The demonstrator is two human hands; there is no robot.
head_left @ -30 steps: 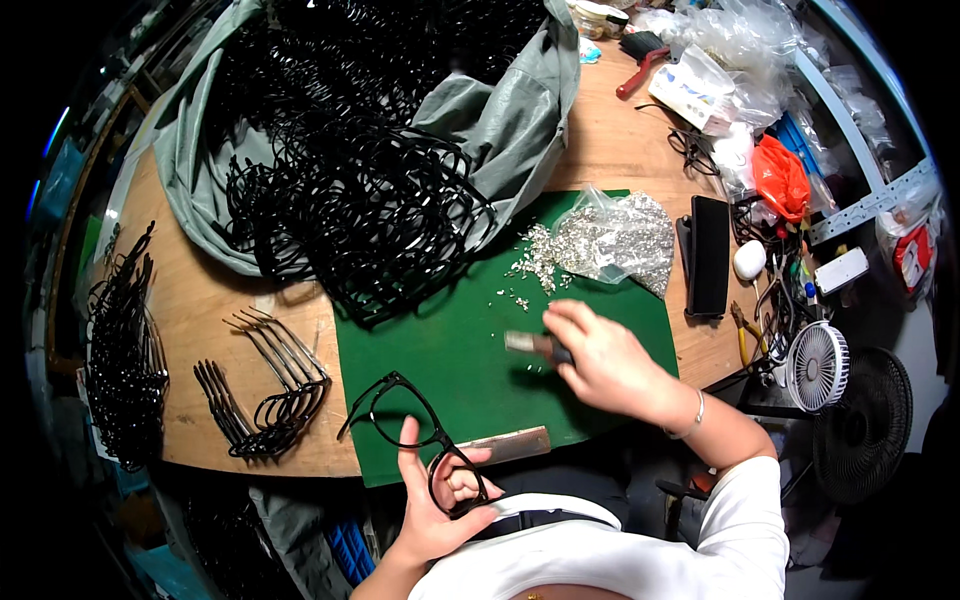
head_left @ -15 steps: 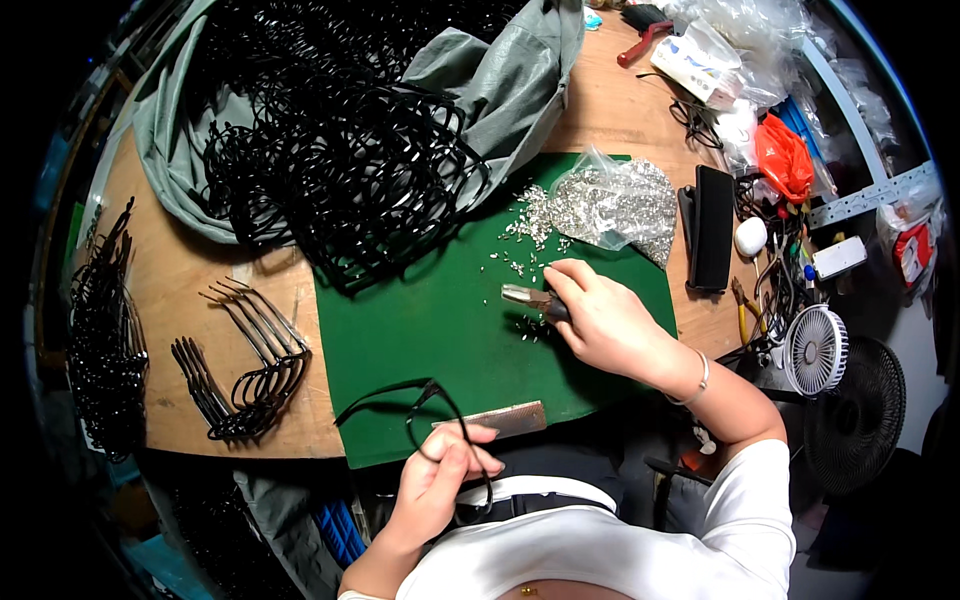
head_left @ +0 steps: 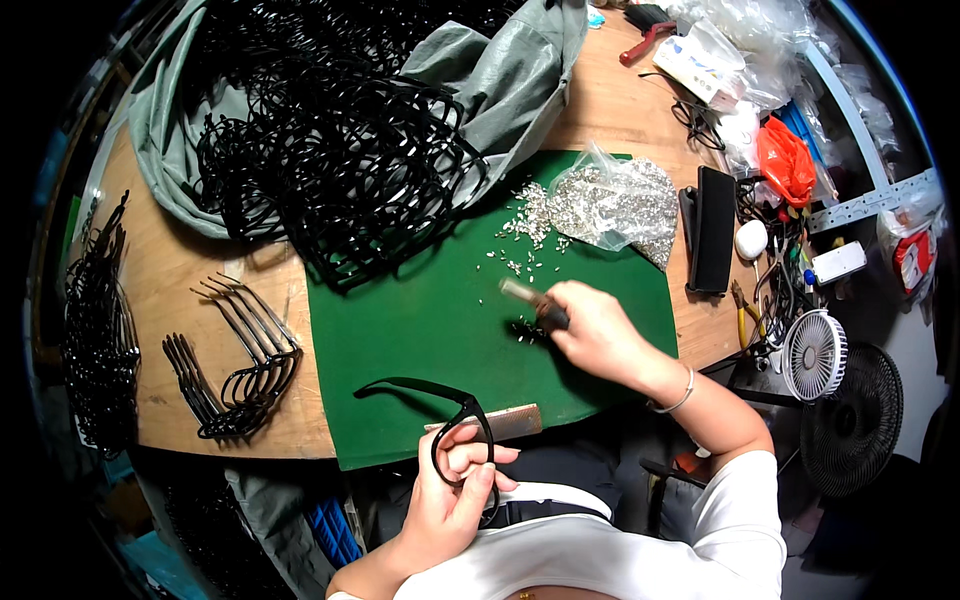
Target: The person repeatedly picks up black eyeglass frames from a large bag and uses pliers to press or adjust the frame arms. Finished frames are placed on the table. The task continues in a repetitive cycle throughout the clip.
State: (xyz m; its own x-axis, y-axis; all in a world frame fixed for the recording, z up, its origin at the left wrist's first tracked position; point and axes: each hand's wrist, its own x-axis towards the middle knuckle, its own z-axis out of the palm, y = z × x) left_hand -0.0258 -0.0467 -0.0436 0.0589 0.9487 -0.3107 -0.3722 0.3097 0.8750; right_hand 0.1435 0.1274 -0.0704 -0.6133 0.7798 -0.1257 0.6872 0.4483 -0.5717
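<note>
we pinched black plastic spectacle frame (head_left: pixel 455 425) in left hand (head_left: pixel 455 500), fingers closed round rim, at green mat's (head_left: pixel 420 330) near edge. right hand (head_left: pixel 595 335) gripped dark-handled driver (head_left: pixel 530 300) over loose silver screws (head_left: pixel 525 330); best keep frame steady, tip upright.

Mat: a green rectangular cutting mat (head_left: pixel 420 320) lies on the round wooden table (head_left: pixel 190 280), before the person.
Far side: a heap of black plastic spectacle frames (head_left: pixel 330 130) on grey cloth (head_left: pixel 500 80).
Mat's far right corner: a clear plastic bag of small silver screws (head_left: pixel 615 200).
Left of mat: a row of black folded frames (head_left: pixel 240 360).
Right of mat: a black oblong case (head_left: pixel 712 240).
</note>
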